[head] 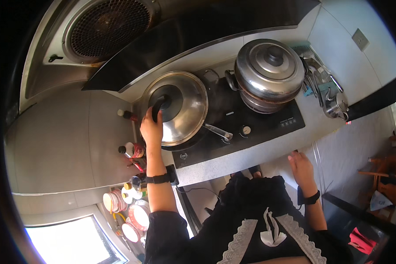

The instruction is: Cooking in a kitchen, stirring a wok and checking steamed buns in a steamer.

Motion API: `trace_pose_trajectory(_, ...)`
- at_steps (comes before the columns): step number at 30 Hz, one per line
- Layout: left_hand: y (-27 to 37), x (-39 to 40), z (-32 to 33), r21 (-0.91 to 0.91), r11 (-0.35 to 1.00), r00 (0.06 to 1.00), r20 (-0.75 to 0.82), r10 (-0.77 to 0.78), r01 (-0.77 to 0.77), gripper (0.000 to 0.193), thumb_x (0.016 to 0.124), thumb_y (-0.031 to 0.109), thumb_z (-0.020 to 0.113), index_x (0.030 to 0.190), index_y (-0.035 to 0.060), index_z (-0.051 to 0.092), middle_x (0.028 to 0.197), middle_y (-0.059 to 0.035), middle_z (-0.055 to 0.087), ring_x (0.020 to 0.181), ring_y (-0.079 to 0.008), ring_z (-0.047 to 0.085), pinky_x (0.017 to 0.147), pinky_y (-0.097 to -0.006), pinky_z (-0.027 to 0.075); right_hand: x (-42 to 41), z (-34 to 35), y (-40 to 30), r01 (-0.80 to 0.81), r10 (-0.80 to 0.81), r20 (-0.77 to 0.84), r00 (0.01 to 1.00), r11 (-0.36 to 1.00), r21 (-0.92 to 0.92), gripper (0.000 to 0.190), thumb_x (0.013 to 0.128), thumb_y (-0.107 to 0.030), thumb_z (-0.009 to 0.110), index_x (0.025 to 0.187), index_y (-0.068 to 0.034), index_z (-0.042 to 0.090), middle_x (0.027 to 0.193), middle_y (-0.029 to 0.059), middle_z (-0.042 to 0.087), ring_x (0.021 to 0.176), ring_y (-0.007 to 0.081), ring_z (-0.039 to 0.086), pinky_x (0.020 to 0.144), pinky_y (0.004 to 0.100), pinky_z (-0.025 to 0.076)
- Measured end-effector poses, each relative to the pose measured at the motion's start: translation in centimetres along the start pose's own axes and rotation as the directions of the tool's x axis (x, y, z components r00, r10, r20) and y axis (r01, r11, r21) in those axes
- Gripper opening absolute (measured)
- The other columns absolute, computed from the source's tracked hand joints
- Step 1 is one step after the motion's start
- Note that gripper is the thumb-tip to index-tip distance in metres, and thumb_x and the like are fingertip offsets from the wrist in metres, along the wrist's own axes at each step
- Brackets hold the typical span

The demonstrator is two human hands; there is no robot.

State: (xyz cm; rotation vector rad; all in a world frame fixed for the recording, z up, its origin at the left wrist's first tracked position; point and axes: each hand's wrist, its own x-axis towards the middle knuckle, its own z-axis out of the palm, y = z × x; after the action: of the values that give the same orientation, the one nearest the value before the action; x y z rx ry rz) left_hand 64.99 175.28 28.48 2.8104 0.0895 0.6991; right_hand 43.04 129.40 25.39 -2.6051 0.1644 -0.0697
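My left hand point(151, 128) is closed around the black handle point(157, 107) of a domed metal lid point(189, 115) with a dark centre. The lid rests over a pan on the left part of the black cooktop point(214, 148). A handle point(217, 131) sticks out from under it towards the front right. My right hand point(303, 168) hangs in front of the counter edge, fingers curled. Something small and dark shows at its fingertips; whether it is held is unclear. A stainless steel steamer pot point(267, 76), lid on, stands on the right of the cooktop.
A range hood point(191, 43) overhangs the back. Sauce bottles point(133, 150) line the left, with stacked bowls point(138, 216) near the window. Right of the steamer are a blue utensil holder point(323, 87) and a metal kettle point(336, 105). A control knob point(246, 130) sits at the front.
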Motion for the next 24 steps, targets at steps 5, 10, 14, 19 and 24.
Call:
trace_pose_trajectory(5,-0.2,-0.3,0.5,0.044,0.999,0.999,0.033,-0.003,0.001,0.041,0.090,0.037,0.057,0.119,0.0070,0.055,0.090,-0.0220,0.065,0.084,-0.0409,0.064,0.073,-0.0489,0.051,0.0,-0.6,-0.1,0.012,-0.012,-0.035,0.999,1.000,-0.004,0.030,0.092,-0.025,0.056,0.103,0.002,0.062,0.088,0.0192,0.062,0.081,0.0378,0.060,0.069,0.0437,0.048)
trace_pose_trajectory(10,1.0,-0.9,-1.3,0.160,0.986,0.997,-0.055,0.061,-0.051,0.054,0.090,0.039,0.057,0.130,0.0039,0.048,0.117,-0.0219,0.057,0.103,-0.0396,0.058,0.086,-0.0466,0.047,0.5,-0.6,-0.6,0.070,-0.071,-0.054,0.996,0.997,-0.021,0.028,0.090,-0.025,0.059,0.097,0.002,0.063,0.084,0.0179,0.062,0.079,0.0372,0.060,0.068,0.0437,0.048)
trace_pose_trajectory(14,5.1,-3.5,-4.8,0.042,0.984,0.965,-0.196,0.176,-0.171,0.053,0.090,0.033,0.060,0.132,0.0041,0.047,0.126,-0.0186,0.051,0.113,-0.0373,0.052,0.094,-0.0455,0.041,0.3,-0.7,-0.6,0.079,-0.081,-0.063,0.995,0.997,-0.025,0.027,0.089,-0.024,0.059,0.096,0.002,0.064,0.084,0.0181,0.061,0.078,0.0373,0.060,0.068,0.0438,0.048)
trace_pose_trajectory(19,8.1,-12.0,-5.3,-0.225,0.963,0.986,-0.098,0.132,-0.151,0.038,0.085,0.008,0.061,0.121,0.0002,0.055,0.117,-0.0166,0.058,0.107,-0.0355,0.055,0.091,-0.0435,0.043,0.0,-0.1,-0.5,0.099,-0.099,0.003,0.995,0.995,-0.014,0.026,0.089,-0.025,0.059,0.092,0.001,0.064,0.083,0.0176,0.061,0.077,0.0365,0.060,0.067,0.0439,0.048)
trace_pose_trajectory(24,11.7,-21.7,-3.4,-0.350,0.876,0.895,0.178,0.409,-0.331,0.030,0.080,0.002,0.061,0.110,0.0024,0.062,0.103,-0.0098,0.065,0.093,-0.0278,0.061,0.090,-0.0406,0.045,-0.1,1.6,-1.2,0.166,-0.162,0.073,0.984,0.984,-0.059,0.025,0.090,-0.028,0.058,0.087,-0.003,0.062,0.081,0.0145,0.061,0.077,0.0335,0.061,0.066,0.0421,0.048)
